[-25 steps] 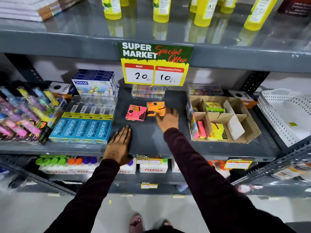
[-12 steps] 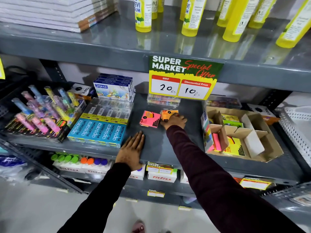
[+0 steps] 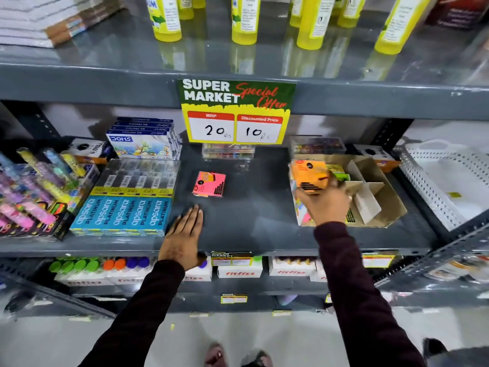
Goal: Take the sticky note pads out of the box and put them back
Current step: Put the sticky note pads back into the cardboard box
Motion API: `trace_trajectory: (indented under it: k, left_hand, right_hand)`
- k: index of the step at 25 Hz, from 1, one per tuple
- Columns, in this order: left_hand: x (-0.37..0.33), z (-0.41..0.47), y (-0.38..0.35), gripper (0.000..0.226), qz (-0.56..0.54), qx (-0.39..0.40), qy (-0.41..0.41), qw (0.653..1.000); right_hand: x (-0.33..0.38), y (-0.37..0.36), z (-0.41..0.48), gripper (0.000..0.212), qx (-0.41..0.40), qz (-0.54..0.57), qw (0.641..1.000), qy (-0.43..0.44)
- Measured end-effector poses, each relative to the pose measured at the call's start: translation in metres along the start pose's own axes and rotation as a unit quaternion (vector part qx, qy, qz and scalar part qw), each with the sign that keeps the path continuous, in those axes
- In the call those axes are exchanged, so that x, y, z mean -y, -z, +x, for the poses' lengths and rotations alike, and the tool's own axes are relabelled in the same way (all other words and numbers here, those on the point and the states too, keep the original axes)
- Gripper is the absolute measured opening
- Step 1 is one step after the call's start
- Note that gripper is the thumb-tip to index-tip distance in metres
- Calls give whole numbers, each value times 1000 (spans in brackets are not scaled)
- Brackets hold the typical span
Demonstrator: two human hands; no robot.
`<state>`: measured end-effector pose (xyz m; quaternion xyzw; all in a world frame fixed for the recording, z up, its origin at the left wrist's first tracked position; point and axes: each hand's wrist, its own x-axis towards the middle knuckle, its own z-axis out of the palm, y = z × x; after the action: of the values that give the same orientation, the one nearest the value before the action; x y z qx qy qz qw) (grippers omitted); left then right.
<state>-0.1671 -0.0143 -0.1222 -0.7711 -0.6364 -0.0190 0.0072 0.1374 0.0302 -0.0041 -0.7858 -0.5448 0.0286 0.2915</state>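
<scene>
My right hand [image 3: 324,201] grips an orange sticky note pad [image 3: 308,174] and holds it over the left front corner of the cardboard box [image 3: 389,205]. The box stands on the right of the grey shelf [image 3: 251,218] and has card dividers; green, yellow and pink pads show inside it, partly hidden by my hand. A pink sticky note pad [image 3: 209,184] lies flat on the shelf at the middle. My left hand [image 3: 184,235] rests flat on the shelf's front edge, fingers together, holding nothing.
Blue Apsara pencil boxes [image 3: 124,213] and DOMS boxes [image 3: 144,140] fill the left of the shelf, with pens [image 3: 31,186] further left. A price sign [image 3: 235,112] hangs from the upper shelf. A white plastic basket [image 3: 449,181] stands at the right. Yellow bottles [image 3: 243,19] stand above.
My right hand has picked the orange pad up from beside the pink pad and carried it right to the box. My left hand has stayed on the shelf edge.
</scene>
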Motion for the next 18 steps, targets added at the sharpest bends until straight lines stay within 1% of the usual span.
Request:
trace_trajectory:
  k: [1, 3, 5, 7, 10, 15, 16, 17, 18]
  left_hand:
    - [-1, 0, -1, 124, 1, -3, -2, 1000]
    - [0, 1, -3, 126, -2, 1, -2, 1000]
    - [0, 2, -3, 128, 0, 9, -3, 1000]
    - [1, 2, -3, 129, 4, 13, -2, 1000]
    - [-1, 2, -2, 128, 9, 14, -5, 1000]
    - [-1, 1, -1, 128, 6, 12, -5, 1000]
    - [-1, 2, -1, 128, 7, 14, -4, 1000]
    - [-1, 2, -1, 129, 9, 15, -4, 1000]
    - [-1, 1, -1, 129, 10, 14, -4, 1000]
  right_hand:
    - [-19, 10, 0, 92, -20, 15, 999, -37]
    - [-50, 15, 1, 91, -25, 50, 993, -103]
    - [-71, 8, 4, 87, 3, 100, 983, -156]
    - [-84, -4, 7, 84, 43, 130, 975, -175]
    - [-91, -23, 5, 58, 96, 70, 981, -156]
    - [-96, -36, 1, 47, 136, 4, 983, -123]
    - [-95, -34, 1, 46, 126, -13, 985, -114]
    - [-90, -32, 2, 46, 91, -26, 991, -98]
    - [-82, -28, 2, 48, 37, -28, 996, -76]
